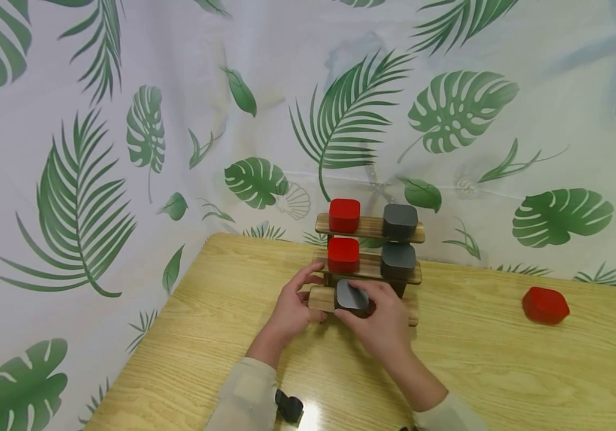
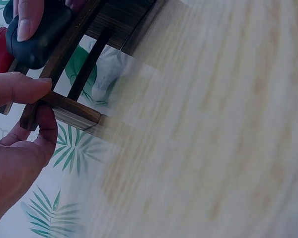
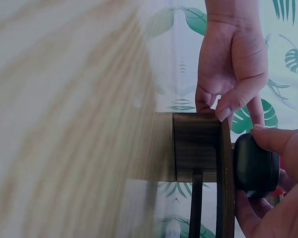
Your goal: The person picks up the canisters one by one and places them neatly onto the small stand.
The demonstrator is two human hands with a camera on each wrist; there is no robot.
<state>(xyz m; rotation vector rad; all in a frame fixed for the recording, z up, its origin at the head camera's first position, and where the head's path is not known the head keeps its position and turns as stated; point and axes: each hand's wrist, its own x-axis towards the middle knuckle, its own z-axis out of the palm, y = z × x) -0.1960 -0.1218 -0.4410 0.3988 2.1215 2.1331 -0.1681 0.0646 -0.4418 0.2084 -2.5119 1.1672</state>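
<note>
A three-tier wooden shelf stand (image 1: 321, 297) stands on the table by the wall. My left hand (image 1: 290, 304) pinches the left end of its lowest tier, thumb on one side and fingers round the other in the left wrist view. With thumb and fingers my right hand (image 1: 385, 323) grips a dark grey rounded-square box (image 1: 352, 293) at the lowest tier, left of its middle. The right wrist view shows that box (image 3: 256, 166) against the shelf board. Red boxes (image 1: 344, 215) sit at the left of the upper two tiers, grey boxes (image 1: 400, 221) at the right.
Another red box (image 1: 546, 305) lies on the wooden table (image 1: 475, 359) to the right of the stand. A leaf-patterned cloth (image 1: 264, 120) hangs behind the table and along its left side. A small black object (image 1: 289, 407) is beside the left sleeve.
</note>
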